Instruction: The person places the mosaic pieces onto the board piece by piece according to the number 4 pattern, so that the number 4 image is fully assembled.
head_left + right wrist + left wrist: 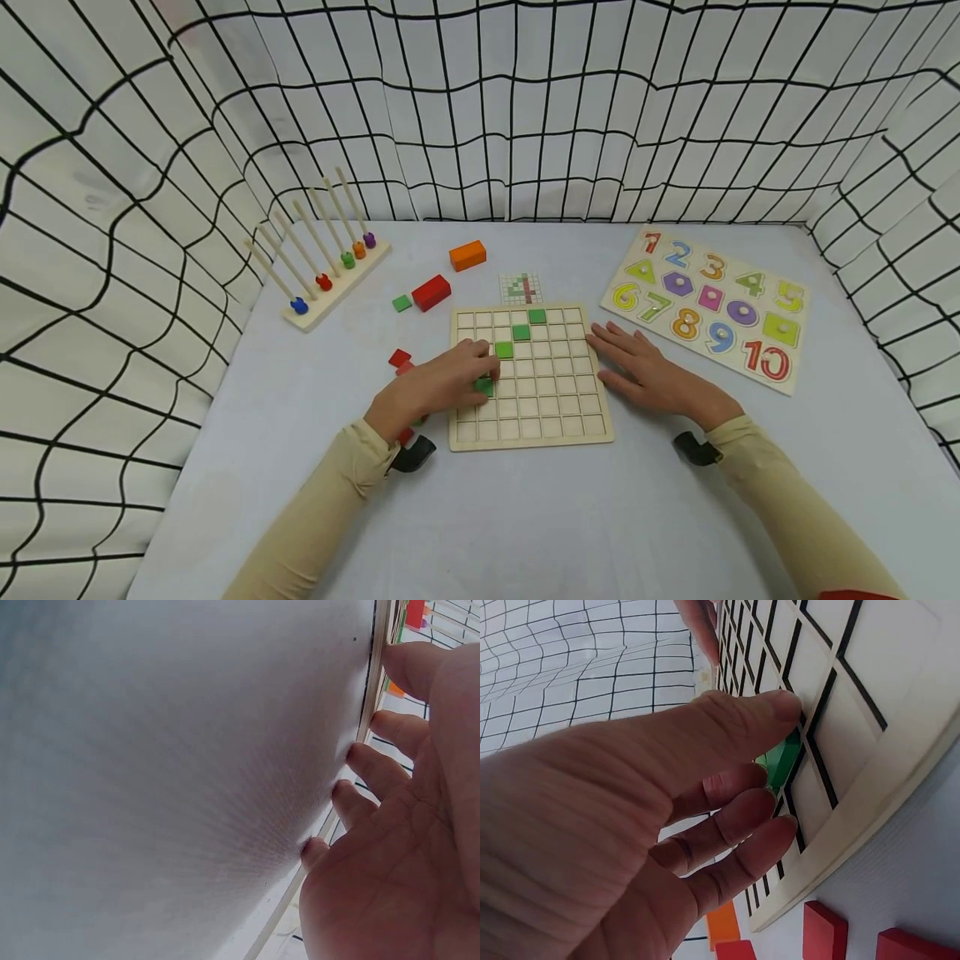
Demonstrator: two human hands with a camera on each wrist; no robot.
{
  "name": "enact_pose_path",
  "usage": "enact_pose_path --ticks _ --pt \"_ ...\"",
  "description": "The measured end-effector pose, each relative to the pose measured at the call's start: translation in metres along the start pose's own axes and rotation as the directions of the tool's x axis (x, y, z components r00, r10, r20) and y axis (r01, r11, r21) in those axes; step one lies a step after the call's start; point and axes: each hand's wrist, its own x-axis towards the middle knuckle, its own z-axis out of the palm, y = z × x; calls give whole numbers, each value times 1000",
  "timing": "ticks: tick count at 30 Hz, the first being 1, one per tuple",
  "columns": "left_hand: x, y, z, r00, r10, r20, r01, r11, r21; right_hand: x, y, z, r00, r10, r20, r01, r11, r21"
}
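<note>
A wooden grid board lies in the middle of the table. Three green tiles, one of them a light green tile, sit in its cells on a diagonal. Lower along that line, my left hand pinches another green tile between thumb and fingers at the board's surface. The left wrist view shows this green tile tilted in a cell, with the thumb over its upper end. My right hand rests with fingers extended, its fingertips along the board's right edge.
Red tiles lie left of the board, partly under my left arm. A pattern card, a red block, an orange block and a loose green tile lie behind. A peg stand is left, a number puzzle right.
</note>
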Motion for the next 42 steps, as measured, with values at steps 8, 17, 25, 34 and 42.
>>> enact_pose_path --ticks 8,17,25,34,42 --pt "0 1 -1 1000 23 -8 -23 1000 -1 0 1 0 1000 8 3 -8 1000 -13" --pt "-9 -2 -3 999 -51 4 51 998 -21 0 -1 -1 1000 15 8 -15 1000 -6" --pt "-27 -3 -5 996 -90 -15 89 995 -38 -1 -1 -3 1000 22 15 -22 1000 0" --pt "-39 0 -7 992 -121 -36 120 992 -27 -1 -1 -1 1000 20 17 -20 1000 7" --pt "-53 -2 -11 987 -154 -50 156 987 37 0 -2 -3 999 21 28 -21 1000 -4"
